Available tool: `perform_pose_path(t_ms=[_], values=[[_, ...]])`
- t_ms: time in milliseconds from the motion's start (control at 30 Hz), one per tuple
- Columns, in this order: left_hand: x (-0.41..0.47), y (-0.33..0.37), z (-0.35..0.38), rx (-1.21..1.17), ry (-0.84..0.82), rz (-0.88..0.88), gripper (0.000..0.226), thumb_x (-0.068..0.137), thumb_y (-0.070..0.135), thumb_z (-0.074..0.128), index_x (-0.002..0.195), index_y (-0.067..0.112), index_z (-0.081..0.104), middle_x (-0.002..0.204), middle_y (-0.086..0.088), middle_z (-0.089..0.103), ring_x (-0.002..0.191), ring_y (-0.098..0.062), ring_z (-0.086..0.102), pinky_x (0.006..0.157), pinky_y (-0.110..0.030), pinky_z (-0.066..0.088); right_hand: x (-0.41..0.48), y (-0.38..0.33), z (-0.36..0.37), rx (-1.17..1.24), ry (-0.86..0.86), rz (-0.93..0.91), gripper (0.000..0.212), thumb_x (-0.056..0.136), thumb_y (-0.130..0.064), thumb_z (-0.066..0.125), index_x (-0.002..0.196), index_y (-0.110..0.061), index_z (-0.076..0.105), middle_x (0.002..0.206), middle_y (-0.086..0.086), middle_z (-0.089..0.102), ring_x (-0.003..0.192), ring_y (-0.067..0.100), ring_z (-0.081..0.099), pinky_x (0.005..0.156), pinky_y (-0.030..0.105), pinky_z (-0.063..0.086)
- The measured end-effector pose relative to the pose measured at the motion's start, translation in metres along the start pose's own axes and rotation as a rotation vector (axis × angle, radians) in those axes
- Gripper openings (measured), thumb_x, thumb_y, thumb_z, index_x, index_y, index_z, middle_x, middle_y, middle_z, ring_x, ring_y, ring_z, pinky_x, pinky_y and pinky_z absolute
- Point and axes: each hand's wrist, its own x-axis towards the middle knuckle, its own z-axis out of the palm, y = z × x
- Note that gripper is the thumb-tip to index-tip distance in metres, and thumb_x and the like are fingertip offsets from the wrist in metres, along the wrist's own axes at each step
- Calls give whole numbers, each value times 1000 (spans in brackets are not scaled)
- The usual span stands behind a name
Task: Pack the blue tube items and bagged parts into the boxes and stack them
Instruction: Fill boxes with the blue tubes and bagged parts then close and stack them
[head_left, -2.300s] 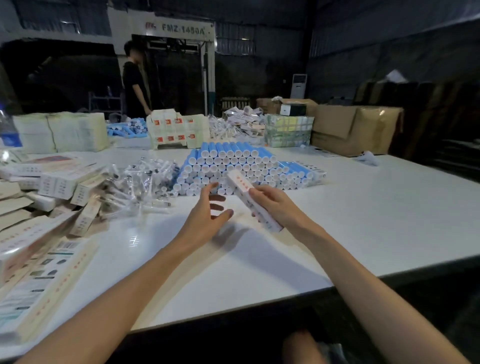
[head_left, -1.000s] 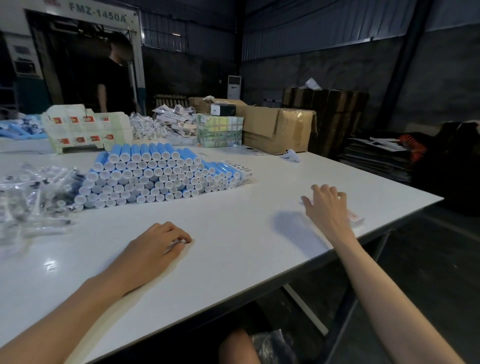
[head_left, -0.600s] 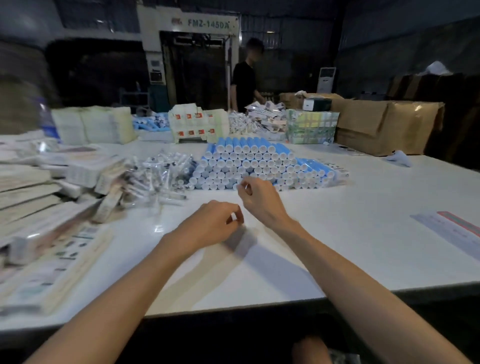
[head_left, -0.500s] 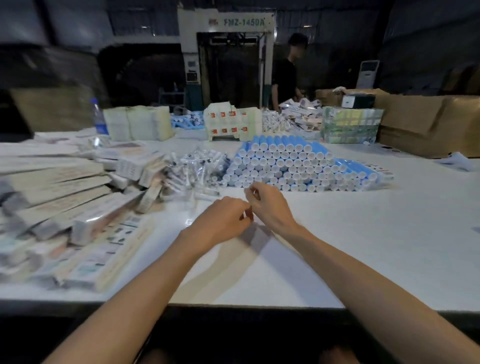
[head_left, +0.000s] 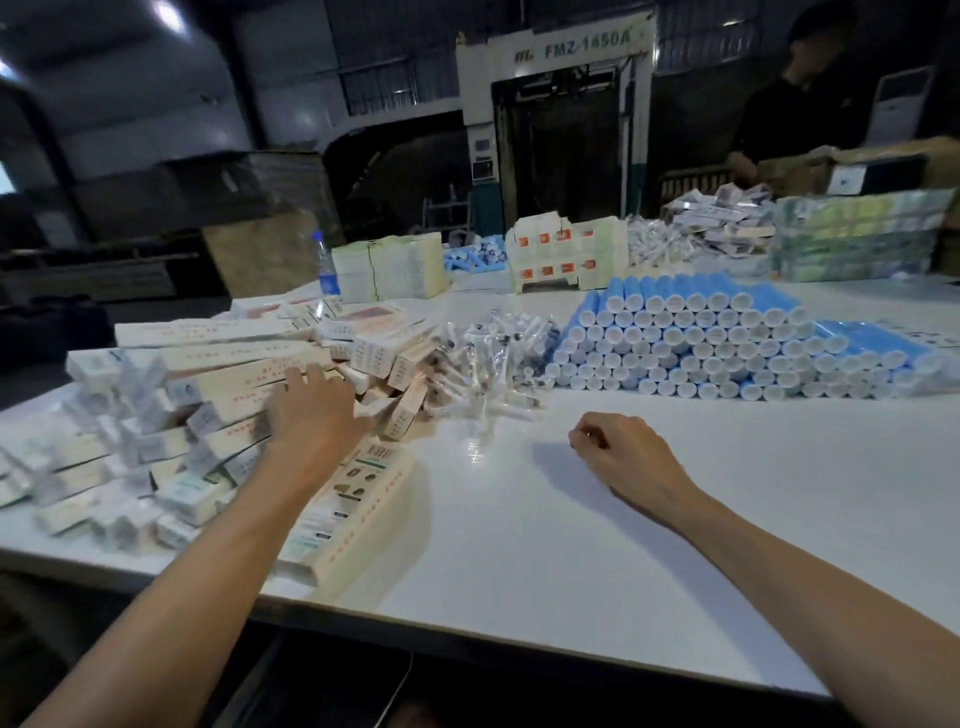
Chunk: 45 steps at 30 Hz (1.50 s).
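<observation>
Blue tubes (head_left: 701, 338) with white caps lie stacked in a broad heap at the right middle of the white table (head_left: 675, 545). Left of them sits a heap of clear bagged parts (head_left: 493, 358). Long cream boxes (head_left: 223, 364) with red print are piled at the left. My left hand (head_left: 317, 410) reaches over this pile, fingers spread and touching the boxes. One long box (head_left: 353, 499) lies flat under my left forearm near the front edge. My right hand (head_left: 618, 447) rests on bare table, its fingers curled with nothing visible in them.
At the back stand a stack of white boxes with orange marks (head_left: 566, 254), a cream wrapped bundle (head_left: 389, 267), a water bottle (head_left: 326, 270) and a green wrapped bundle (head_left: 857, 234). A person in black (head_left: 789, 104) stands at the far right.
My right hand set a packed box down at the right and came back. My hands parted, and the left one reached left onto the box pile. The view turned left.
</observation>
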Motion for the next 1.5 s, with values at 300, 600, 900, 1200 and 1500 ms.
perform_pose_path(t_ms=[300, 600, 900, 1200, 1500], values=[[-5, -1, 1, -79, 59, 67, 61, 107, 67, 37, 114, 14, 68, 117, -9, 68, 104, -30, 63, 86, -42, 51, -2, 0, -3, 67, -10, 14, 23, 104, -29, 54, 87, -18, 67, 75, -2, 69, 69, 20, 63, 71, 37, 51], [6, 46, -34, -824, -194, 233, 54, 98, 46, 73, 127, 23, 33, 98, -1, 75, 64, -14, 76, 54, -36, 56, 1, 2, 1, 102, 5, 39, 24, 101, -30, 56, 86, -16, 68, 75, 0, 70, 73, 23, 64, 71, 40, 51], [20, 153, -12, -1537, -351, 293, 64, 87, 25, 89, 135, 12, 49, 122, -13, 72, 80, -24, 82, 76, -42, 68, 29, -2, -60, 214, 289, 110, 20, 102, -21, 58, 89, -13, 72, 79, 0, 71, 76, 22, 68, 73, 43, 56], [13, 193, 14, -1525, -210, 276, 86, 69, 84, 79, 130, 36, 42, 110, 21, 63, 96, -8, 67, 72, -29, 53, 147, 88, -185, -301, 395, 465, 29, 104, -14, 51, 78, -2, 52, 72, 10, 50, 72, 28, 53, 63, 35, 41], [21, 195, 26, -1907, -421, 219, 19, 113, 37, 49, 126, 39, 63, 101, 15, 78, 97, -7, 73, 83, -33, 52, 176, 101, -183, -418, 107, 525, 43, 106, -29, 59, 74, -3, 48, 64, 9, 49, 56, 23, 48, 49, 32, 34]])
